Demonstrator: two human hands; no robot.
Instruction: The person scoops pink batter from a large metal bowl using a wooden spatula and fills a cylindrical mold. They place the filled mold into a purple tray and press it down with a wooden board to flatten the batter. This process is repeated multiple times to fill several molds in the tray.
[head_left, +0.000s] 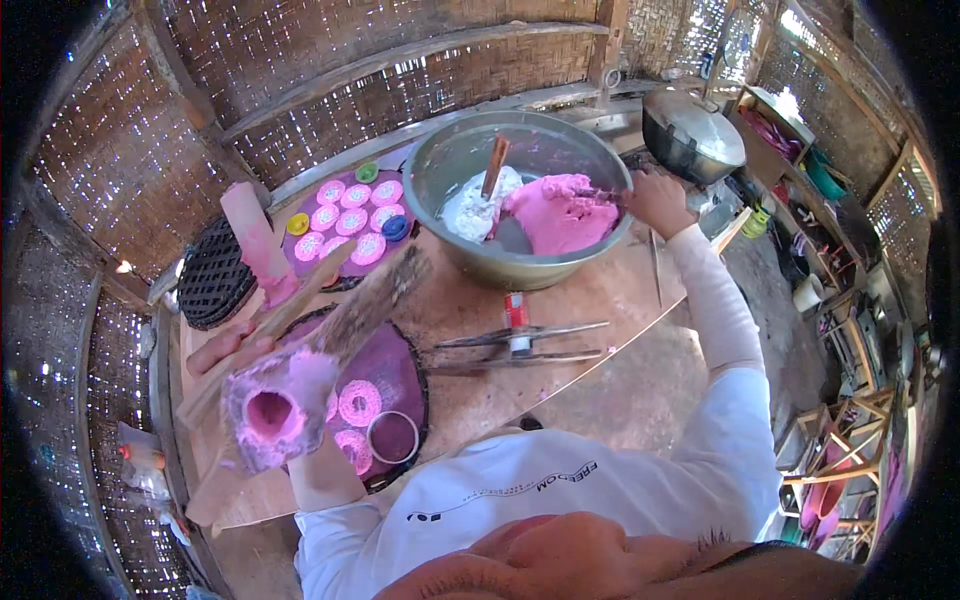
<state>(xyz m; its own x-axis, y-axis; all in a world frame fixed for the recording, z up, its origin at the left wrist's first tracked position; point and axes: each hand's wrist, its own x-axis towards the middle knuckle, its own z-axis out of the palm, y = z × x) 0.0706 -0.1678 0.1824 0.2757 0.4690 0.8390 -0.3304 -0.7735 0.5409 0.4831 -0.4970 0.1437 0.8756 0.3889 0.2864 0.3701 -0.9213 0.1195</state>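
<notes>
Soft pink dough (560,215) sits at the right side of a wide grey-green bowl (500,264), beside a white sticky mass (473,208) with a brown wooden handle (495,165) standing in it. At the bowl's right rim, the right hand (660,203) has its fingers curled closed around what looks like a dark slim utensil (603,194) reaching into the dough. Farther left and nearer, the left hand (233,347) has its fingers wrapped about a long-armed wooden press (310,385), its round pink-lined hole facing up; the thumb is hidden.

For good handling, the utensil should cut in low and lift a compact lump, without dragging through the white mass; the left grip should stay firm, the hole level.

The press overhangs a near purple round tray (400,350) bearing lacy pink rings (360,402) and a pale hoop (416,440), so lowering it there risks smearing them. A far tray of pink discs (353,195) stands close left of the bowl. Between bowl and near tray, two dark wooden sticks (520,357) and a red-and-white tube (517,312) lie on the brown worktop (620,275). The likeliest path leftward passes above these; the worktop's right edge slants close under the right forearm.
</notes>
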